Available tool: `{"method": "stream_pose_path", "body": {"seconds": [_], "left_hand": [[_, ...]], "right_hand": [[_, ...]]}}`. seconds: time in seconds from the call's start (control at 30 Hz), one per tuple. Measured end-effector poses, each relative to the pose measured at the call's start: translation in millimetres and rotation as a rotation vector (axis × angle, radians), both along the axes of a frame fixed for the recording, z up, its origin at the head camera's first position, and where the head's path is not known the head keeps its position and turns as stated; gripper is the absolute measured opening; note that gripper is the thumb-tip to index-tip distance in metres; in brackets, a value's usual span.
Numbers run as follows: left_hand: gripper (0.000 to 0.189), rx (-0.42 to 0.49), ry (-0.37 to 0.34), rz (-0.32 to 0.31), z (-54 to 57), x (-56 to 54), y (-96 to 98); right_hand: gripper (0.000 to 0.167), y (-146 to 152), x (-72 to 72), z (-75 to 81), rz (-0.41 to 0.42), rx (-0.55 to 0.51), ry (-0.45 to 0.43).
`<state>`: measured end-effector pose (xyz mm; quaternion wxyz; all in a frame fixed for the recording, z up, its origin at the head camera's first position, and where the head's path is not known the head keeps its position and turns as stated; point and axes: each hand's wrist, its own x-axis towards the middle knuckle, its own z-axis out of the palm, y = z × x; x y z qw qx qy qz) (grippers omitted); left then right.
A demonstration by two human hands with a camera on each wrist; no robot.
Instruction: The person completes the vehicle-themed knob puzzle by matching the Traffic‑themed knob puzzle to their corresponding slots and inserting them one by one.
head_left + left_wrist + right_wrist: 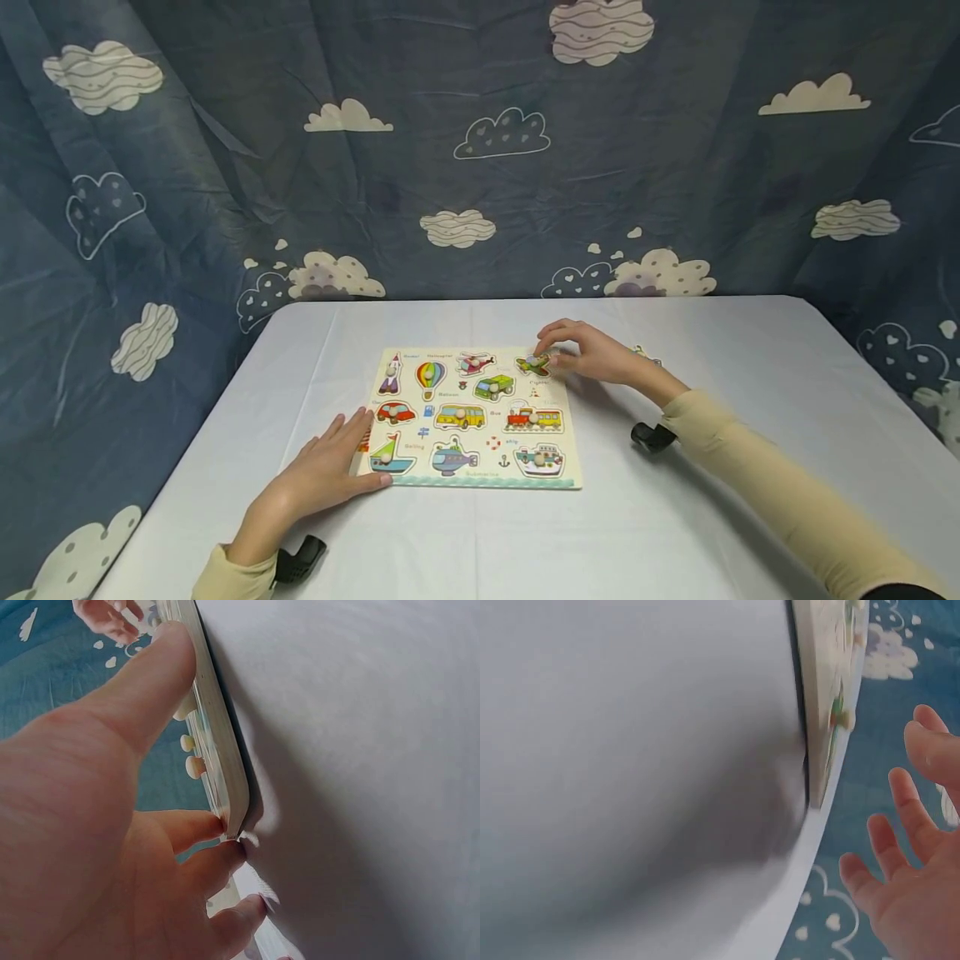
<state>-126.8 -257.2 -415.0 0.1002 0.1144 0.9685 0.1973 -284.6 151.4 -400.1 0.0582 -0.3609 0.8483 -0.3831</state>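
Note:
A wooden peg puzzle board [480, 486] with vehicle pictures lies flat on the table. My left hand [322, 471] rests at its left edge with fingers extended. The thumb [161, 671] lies against the board's near edge, as the left wrist view shows. My right hand [592, 350] is over the board's far right corner, beside the green fighter plane piece [532, 365]. In the right wrist view its fingers [911, 810] are spread and apart from the board, holding nothing. Knobs stand up from the pieces, such as the bus [461, 417] and the ship [538, 460].
A small colourful item [647, 357] lies behind the right wrist, mostly hidden. The white-covered table [525, 542] extends around the board. A dark blue cloth [420, 183] with cloud prints hangs behind it.

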Motion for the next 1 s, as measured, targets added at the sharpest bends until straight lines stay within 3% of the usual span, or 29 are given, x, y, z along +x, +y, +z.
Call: {"method": "stream_pose_path", "body": {"seconds": [0.53,1.0], "left_hand": [[0.103,0.01,-0.004,-0.003,4.3,2.3,0.8],[0.104,0.007,-0.007,-0.004,2.8,2.0,0.6]], "right_hand": [[0.017,56.5,9.1,7.2,-0.137,0.051,0.041],[0.017,109.1,17.0,11.5,-0.252,0.136,0.023]]}}
